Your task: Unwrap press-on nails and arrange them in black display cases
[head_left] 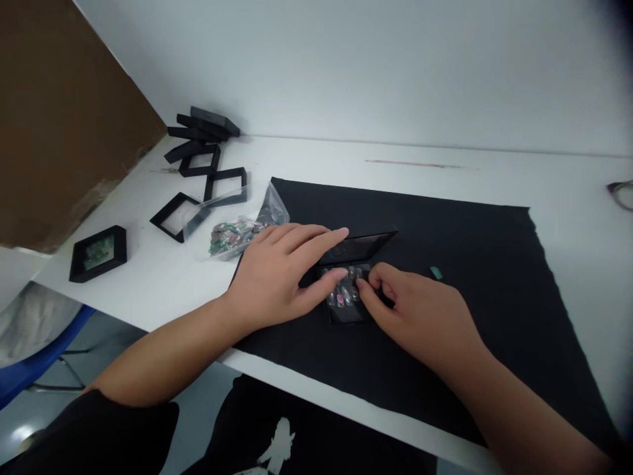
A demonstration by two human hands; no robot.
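Note:
A small black display case (346,290) lies hinged open on a black cloth (469,277), with several small stones on its lower half and its lid (363,245) folded back. My left hand (277,274) rests flat on the case's left side, fingers stretched across the lid and thumb at the stones. My right hand (415,310) is curled at the case's right edge, fingertips pinched at the stones; what they pinch is too small to make out. A tiny green stone (435,272) lies loose on the cloth to the right.
A clear zip bag of coloured stones (237,234) sits left of the cloth. Several empty black frames (198,171) are piled at the back left, and one closed case holding green stones (97,252) lies nearer. A brown board (59,112) stands left; glasses (623,194) lie far right.

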